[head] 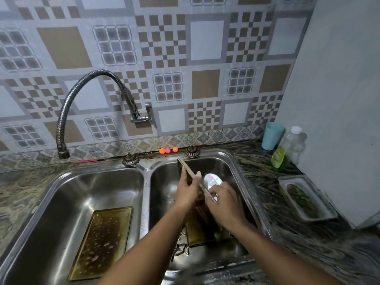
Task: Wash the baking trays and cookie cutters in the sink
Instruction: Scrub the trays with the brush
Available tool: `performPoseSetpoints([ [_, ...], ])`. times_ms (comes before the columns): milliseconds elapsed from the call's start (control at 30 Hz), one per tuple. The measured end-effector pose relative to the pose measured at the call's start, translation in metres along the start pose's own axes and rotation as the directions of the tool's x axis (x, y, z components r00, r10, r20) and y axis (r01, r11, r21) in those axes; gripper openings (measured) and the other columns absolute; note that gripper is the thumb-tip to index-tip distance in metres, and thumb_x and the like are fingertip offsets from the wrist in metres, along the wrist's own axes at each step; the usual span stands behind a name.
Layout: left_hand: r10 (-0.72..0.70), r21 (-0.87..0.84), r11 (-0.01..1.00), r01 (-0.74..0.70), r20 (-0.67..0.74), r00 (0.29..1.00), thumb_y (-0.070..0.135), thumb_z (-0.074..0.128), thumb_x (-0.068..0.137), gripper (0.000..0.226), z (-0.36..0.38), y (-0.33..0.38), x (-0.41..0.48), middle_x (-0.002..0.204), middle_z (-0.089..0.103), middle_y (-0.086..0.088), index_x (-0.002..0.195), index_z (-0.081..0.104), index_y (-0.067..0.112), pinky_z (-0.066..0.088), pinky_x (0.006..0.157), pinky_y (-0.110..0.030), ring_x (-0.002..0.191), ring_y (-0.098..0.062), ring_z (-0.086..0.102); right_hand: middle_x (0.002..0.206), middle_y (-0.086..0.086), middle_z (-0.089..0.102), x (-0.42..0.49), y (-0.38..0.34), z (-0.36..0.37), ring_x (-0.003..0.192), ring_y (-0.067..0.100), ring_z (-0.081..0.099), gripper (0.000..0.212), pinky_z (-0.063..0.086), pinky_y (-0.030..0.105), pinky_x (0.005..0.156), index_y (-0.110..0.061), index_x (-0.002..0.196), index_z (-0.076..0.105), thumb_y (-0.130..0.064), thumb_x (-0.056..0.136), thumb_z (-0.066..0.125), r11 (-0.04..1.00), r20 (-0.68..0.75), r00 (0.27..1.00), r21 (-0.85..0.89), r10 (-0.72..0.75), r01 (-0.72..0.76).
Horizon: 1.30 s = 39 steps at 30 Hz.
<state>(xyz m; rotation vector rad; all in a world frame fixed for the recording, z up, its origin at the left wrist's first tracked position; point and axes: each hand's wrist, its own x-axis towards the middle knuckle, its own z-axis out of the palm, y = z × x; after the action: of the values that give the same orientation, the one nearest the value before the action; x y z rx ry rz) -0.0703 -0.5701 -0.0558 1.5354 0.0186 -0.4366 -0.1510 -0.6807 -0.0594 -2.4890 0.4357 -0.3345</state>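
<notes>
Tray up on edge in the right basin
Left hand grips its rim; right hand is curled, hold unclear. Stiff, light metal, probably slick: the rim's the safest grip

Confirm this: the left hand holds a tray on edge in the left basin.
Wrong basin. The head view shows the left hand holding the tray on edge in the right basin, not the left one.
</notes>
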Motion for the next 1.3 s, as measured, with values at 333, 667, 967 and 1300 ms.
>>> performPoseSetpoints([
  [333,0.129,0.281,0.958,-0.061,-0.23,0.965,0.006,0.061,0.092,0.077,0.017,-0.005,-0.014,0.088,0.065,0.011,0.156,0.031,0.035,0.062,0.079,-0.047,0.078,-0.028,0.073,0.108,-0.004,0.064,0.0,0.032,-0.01,0.103,0.011,0.062,0.015,0.042,0.013,0.079,-0.028,0.102,0.072,-0.027,0.088,0.069,0.952,0.116,0.993,0.303,-0.002,-0.033],
  [667,0.19,0.29,0.943,-0.165,-0.06,0.98,0.012,0.058,0.096,0.068,0.069,-0.01,-0.011,0.1,0.074,0.014,0.146,0.04,0.054,0.064,0.06,-0.045,0.07,-0.029,0.074,0.13,0.008,0.064,0.043,0.145,-0.126,0.116,0.029,0.059,0.032,0.041,0.027,0.088,-0.02,0.124,0.064,-0.013,0.093,0.059,0.942,-0.158,0.943,0.216,0.294,-0.258],
  [967,0.308,0.486,0.838,-0.248,-0.045,0.95,0.014,0.062,0.096,0.063,0.094,-0.023,-0.015,0.127,0.069,0.009,0.15,0.044,0.041,0.052,0.086,-0.017,0.104,-0.006,0.068,0.133,0.01,0.062,0.04,0.228,-0.146,0.116,0.036,0.059,0.035,0.047,0.038,0.095,-0.02,0.125,0.065,-0.015,0.091,0.059,0.884,-0.16,0.871,0.135,0.465,-0.447],
  [1300,0.249,0.375,0.898,-0.229,-0.005,0.968,0.011,0.064,0.096,0.057,0.092,-0.038,-0.008,0.113,0.075,0.014,0.144,0.052,0.041,0.06,0.086,-0.026,0.098,0.001,0.071,0.139,0.011,0.058,0.045,0.228,-0.134,0.123,0.035,0.055,0.037,0.044,0.04,0.104,-0.017,0.127,0.065,-0.013,0.092,0.058,0.864,-0.116,0.864,0.199,0.49,-0.463],
])
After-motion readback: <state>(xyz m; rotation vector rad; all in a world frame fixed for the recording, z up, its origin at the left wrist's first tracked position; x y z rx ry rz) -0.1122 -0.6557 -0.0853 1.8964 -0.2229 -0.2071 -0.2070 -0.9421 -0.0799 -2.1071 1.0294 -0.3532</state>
